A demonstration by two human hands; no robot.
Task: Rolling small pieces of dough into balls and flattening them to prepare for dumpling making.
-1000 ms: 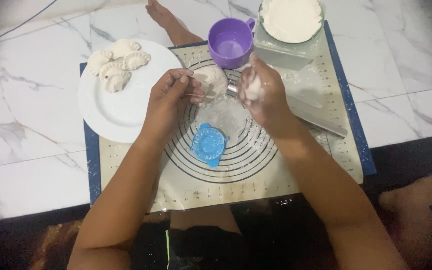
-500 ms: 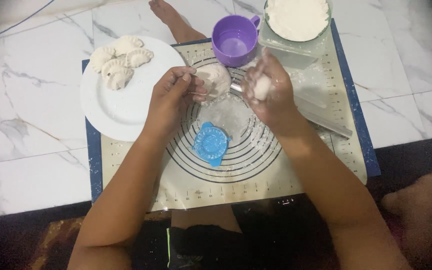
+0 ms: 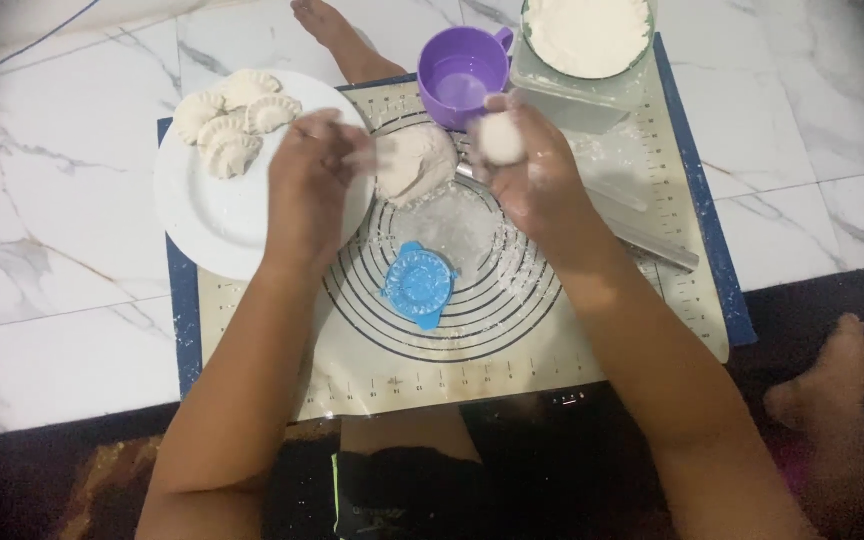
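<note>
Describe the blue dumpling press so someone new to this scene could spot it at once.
Start at the baking mat with its printed black rings. The dumpling press lies inside those rings, below the dough lump and between the person's forearms. It is the only bright blue thing on the mat: small, round, ridged plastic, unlike the purple cup above.

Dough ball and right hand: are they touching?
Touching. The head view shows the small dough ball pinched in the fingertips of the right hand, lifted above the mat beside the purple cup.
</note>
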